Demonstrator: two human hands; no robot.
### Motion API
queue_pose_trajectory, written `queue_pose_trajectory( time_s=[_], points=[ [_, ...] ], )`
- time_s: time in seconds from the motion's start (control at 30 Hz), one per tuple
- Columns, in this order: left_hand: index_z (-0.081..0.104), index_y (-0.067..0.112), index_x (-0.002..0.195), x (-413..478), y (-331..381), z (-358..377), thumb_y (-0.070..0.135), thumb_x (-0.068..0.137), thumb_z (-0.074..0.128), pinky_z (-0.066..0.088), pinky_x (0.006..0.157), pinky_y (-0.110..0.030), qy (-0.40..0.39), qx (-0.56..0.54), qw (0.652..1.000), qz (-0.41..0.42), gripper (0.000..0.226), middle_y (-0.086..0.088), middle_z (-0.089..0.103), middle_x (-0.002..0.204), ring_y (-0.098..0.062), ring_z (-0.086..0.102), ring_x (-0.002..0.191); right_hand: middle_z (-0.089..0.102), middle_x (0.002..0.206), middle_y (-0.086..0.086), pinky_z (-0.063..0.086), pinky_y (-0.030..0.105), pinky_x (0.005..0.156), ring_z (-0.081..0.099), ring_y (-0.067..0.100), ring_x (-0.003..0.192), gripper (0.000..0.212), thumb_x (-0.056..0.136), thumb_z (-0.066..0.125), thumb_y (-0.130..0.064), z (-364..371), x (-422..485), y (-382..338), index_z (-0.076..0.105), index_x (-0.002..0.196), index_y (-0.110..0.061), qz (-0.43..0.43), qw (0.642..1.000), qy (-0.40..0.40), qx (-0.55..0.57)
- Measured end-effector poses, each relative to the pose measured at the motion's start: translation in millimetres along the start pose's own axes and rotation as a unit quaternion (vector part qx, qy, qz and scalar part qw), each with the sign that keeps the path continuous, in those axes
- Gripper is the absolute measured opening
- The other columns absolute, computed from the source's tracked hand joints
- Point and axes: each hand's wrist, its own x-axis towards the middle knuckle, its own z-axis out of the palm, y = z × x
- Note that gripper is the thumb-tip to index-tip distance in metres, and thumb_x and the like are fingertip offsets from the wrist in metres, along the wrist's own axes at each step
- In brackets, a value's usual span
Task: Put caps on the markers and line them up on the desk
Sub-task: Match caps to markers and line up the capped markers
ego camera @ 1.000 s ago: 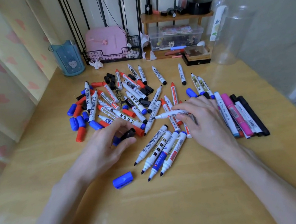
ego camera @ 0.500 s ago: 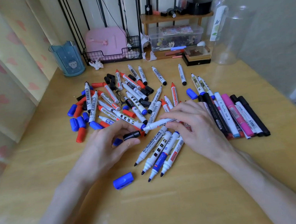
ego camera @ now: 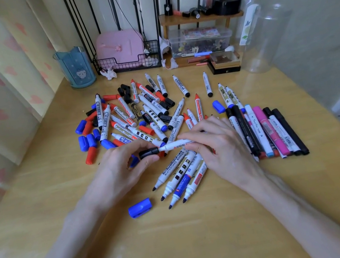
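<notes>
Resting in the wire basket [ego camera: 110, 65], a pink case [ego camera: 119, 47] stands behind scattered markers [ego camera: 121, 113].

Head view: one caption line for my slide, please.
Left hand holds a black cap at the tip of a white marker gripped by the right hand.

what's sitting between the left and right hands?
Head view: a black cap, pinched by the left hand, meets the tip end of a white marker gripped by the right hand. Loose markers lie beneath.
</notes>
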Motion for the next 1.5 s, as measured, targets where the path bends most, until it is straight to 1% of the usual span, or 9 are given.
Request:
queue_pose_trajectory(
  time_s=[0.27, 0.47, 0.63, 0.8, 1.0, 1.1, 1.17, 1.3, 1.5],
  points=[
    [0.075, 0.027, 0.114, 0, 4, 11, 0.047, 0.096, 0.065, 0.053, 0.074, -0.026, 0.011, -0.01, 1.0, -0.003, 0.028, 0.02, 0.073, 0.096, -0.003, 0.066, 0.082, 0.067, 0.097, -0.005, 0.044, 0.04, 0.078, 0.059, 0.02, 0.09, 0.023, 0.095, 0.074, -0.017, 6, -1, -8, 0.078, 0.117, -0.018, -0.003, 1.0, 0.008, 0.018],
    [0.076, 0.019, 0.11, 2, 13, 13, 0.034, 0.096, 0.066, 0.049, 0.071, -0.018, 0.043, 0.023, 0.999, 0.013, 0.022, 0.016, 0.073, 0.092, -0.008, 0.063, 0.077, 0.069, 0.094, -0.003, 0.046, 0.045, 0.076, 0.062, 0.021, 0.087, 0.023, 0.092, 0.073, -0.011, 9, -2, -13, 0.079, 0.114, -0.015, -0.001, 0.999, 0.029, 0.017],
    [0.074, 0.019, 0.109, 2, 14, 10, 0.029, 0.099, 0.065, 0.043, 0.073, -0.007, 0.053, 0.028, 0.998, 0.033, 0.017, 0.019, 0.067, 0.092, 0.009, 0.057, 0.079, 0.069, 0.092, -0.003, 0.048, 0.047, 0.074, 0.061, 0.021, 0.084, 0.023, 0.09, 0.074, -0.008, 12, -4, -21, 0.078, 0.112, -0.013, 0.012, 0.998, 0.054, 0.005],
    [0.073, 0.018, 0.11, 4, 12, 12, 0.025, 0.099, 0.066, 0.041, 0.072, -0.006, 0.029, 0.046, 0.998, 0.034, 0.015, 0.015, 0.068, 0.092, -0.005, 0.058, 0.078, 0.068, 0.092, -0.003, 0.05, 0.048, 0.073, 0.06, 0.02, 0.085, 0.024, 0.091, 0.074, -0.008, 15, -7, -19, 0.078, 0.115, -0.014, 0.022, 0.999, 0.037, 0.019],
    [0.07, 0.022, 0.113, 7, 15, 11, 0.033, 0.102, 0.058, 0.043, 0.075, -0.012, 0.018, -0.014, 1.0, 0.011, 0.02, 0.02, 0.067, 0.096, -0.004, 0.063, 0.087, 0.07, 0.096, -0.005, 0.05, 0.044, 0.081, 0.062, 0.018, 0.088, 0.024, 0.094, 0.074, -0.012, 10, 1, -15, 0.078, 0.117, -0.015, 0.039, 0.997, 0.019, 0.062],
    [0.068, 0.024, 0.113, 9, 18, 8, 0.031, 0.106, 0.055, 0.05, 0.074, -0.028, 0.016, -0.056, 0.998, -0.005, 0.016, 0.014, 0.068, 0.092, -0.016, 0.064, 0.083, 0.071, 0.099, -0.006, 0.053, 0.032, 0.081, 0.066, 0.012, 0.089, 0.034, 0.09, 0.08, -0.022, -2, 9, -13, 0.076, 0.123, -0.016, 0.079, 0.984, -0.014, 0.157],
    [0.065, 0.036, 0.105, 9, 17, 5, 0.033, 0.109, 0.052, 0.05, 0.068, -0.041, 0.014, -0.076, 0.997, -0.013, 0.014, 0.008, 0.064, 0.082, -0.02, 0.058, 0.072, 0.069, 0.098, -0.011, 0.052, 0.022, 0.076, 0.065, 0.011, 0.082, 0.044, 0.083, 0.085, -0.026, -11, 13, -9, 0.075, 0.125, -0.02, 0.112, 0.976, -0.005, 0.187],
    [0.057, 0.047, 0.087, 6, 15, 0, 0.044, 0.11, 0.043, 0.041, 0.059, -0.05, 0.003, -0.071, 0.997, -0.022, 0.027, -0.001, 0.051, 0.069, -0.026, 0.043, 0.062, 0.066, 0.086, -0.013, 0.043, 0.029, 0.06, 0.049, 0.031, 0.064, 0.035, 0.081, 0.086, -0.025, -19, 11, -1, 0.079, 0.115, -0.027, 0.155, 0.964, -0.002, 0.218],
    [0.061, 0.046, 0.097, 6, 11, 3, 0.042, 0.108, 0.049, 0.042, 0.062, -0.026, -0.001, -0.045, 0.999, -0.008, 0.017, 0.016, 0.061, 0.081, -0.014, 0.053, 0.068, 0.07, 0.093, -0.014, 0.053, 0.04, 0.075, 0.065, 0.023, 0.076, 0.025, 0.086, 0.083, -0.024, -16, 9, 0, 0.079, 0.11, -0.028, 0.137, 0.969, -0.027, 0.203]
  ],
)
